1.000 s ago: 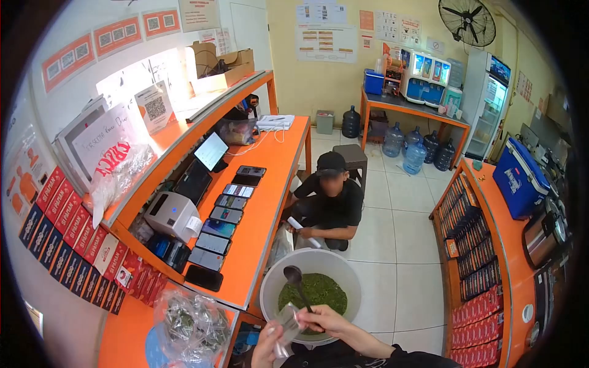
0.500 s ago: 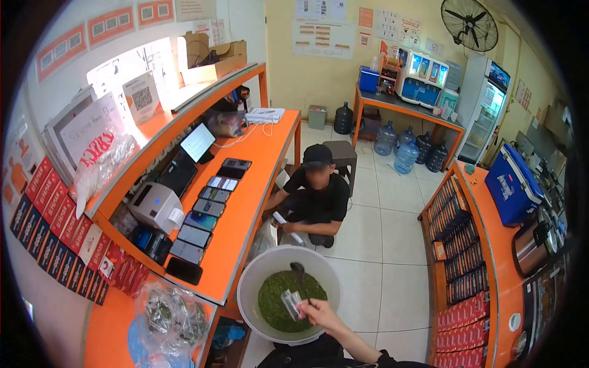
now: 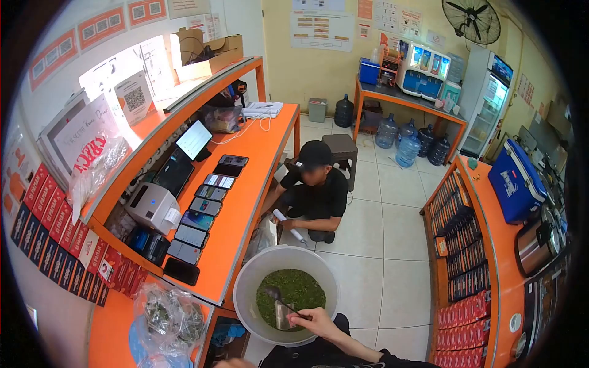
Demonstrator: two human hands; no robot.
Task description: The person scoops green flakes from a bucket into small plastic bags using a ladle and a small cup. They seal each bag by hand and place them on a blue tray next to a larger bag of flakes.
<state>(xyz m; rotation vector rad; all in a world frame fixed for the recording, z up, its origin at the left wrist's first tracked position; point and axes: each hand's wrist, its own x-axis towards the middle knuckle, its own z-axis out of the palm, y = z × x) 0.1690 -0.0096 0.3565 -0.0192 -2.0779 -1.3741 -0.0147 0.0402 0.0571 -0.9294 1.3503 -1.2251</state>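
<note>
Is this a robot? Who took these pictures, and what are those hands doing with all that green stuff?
No robot here! A person wears a camera on their head, and it looks forward and down. Their right hand holds a dark long-handled ladle and some clear plastic over a big, round, whitish tub with green bits inside. Their left hand barely peeks in below. Dark phones lie on the orange counter. A black-capped person crouches nearby.
</note>
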